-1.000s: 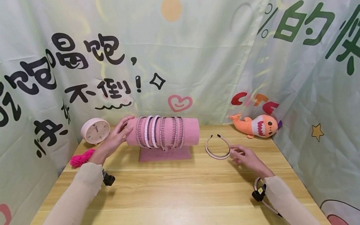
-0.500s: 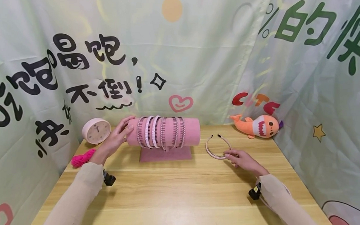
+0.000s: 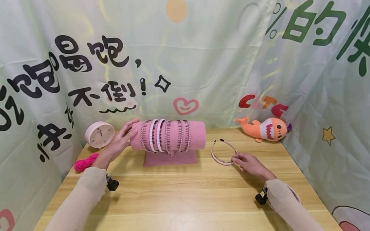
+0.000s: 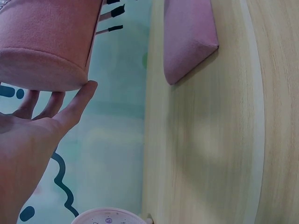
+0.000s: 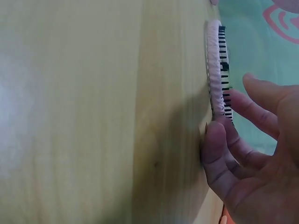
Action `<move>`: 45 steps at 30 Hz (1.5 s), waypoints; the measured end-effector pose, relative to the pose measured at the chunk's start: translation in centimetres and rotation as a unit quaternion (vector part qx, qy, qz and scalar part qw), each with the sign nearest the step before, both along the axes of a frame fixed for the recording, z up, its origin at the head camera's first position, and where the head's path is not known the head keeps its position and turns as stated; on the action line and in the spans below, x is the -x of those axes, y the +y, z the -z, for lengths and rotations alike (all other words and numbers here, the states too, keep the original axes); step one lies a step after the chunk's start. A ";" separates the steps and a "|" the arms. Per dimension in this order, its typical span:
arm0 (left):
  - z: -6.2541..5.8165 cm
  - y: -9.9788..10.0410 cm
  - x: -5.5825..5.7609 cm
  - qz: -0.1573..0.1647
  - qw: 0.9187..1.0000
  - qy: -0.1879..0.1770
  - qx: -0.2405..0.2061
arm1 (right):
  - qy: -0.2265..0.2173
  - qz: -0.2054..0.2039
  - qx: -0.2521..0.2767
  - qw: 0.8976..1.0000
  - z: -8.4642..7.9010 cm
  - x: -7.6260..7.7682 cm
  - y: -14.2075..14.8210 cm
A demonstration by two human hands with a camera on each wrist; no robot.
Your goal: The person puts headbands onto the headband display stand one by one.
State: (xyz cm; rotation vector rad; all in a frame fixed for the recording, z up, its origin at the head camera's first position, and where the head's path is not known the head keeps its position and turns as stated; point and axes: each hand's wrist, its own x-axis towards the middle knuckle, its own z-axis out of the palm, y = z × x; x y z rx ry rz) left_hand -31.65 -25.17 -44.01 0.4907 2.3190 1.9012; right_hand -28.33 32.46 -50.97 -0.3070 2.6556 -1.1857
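A pink padded roll [image 3: 197, 135] on a pink base [image 3: 170, 160] bears several headbands [image 3: 155, 135], some white and some studded. My left hand [image 3: 120, 140] rests against the roll's left end; in the left wrist view its fingers [image 4: 77, 105] lie fairly straight along the edge of the round end face. Right of the stand, my right hand [image 3: 252, 165] pinches a pale pink toothed headband [image 3: 217, 160] by its lower right side, thumb and fingers on the band. In the right wrist view that headband [image 5: 214, 65] stands edge-on, with dark teeth along its inner side.
A pink clock [image 3: 99, 135] and a bright pink bundle [image 3: 84, 163] stand at the left. An orange plush toy [image 3: 265, 129] lies at the back right. Another headband [image 3: 294, 194] is partly hidden by the right sleeve. Cloth walls [image 3: 217, 72] enclose the wooden table [image 3: 182, 200].
My right hand has moved left along the headband and now pinches it; the headband has shifted slightly and tilted. My left hand stays at the roll's end.
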 end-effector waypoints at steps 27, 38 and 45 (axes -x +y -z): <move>0.2 -0.1 -0.3 0.003 1.000 0.004 -0.001 | 0.101 0.038 -0.030 0.994 0.8 0.3 0.1; 0.3 0.0 0.0 0.004 1.000 0.007 -0.009 | 0.088 0.017 -0.016 0.996 0.8 0.8 0.1; 0.3 -0.1 0.1 0.004 1.000 0.005 -0.008 | 0.081 0.012 0.006 0.997 0.7 0.7 0.0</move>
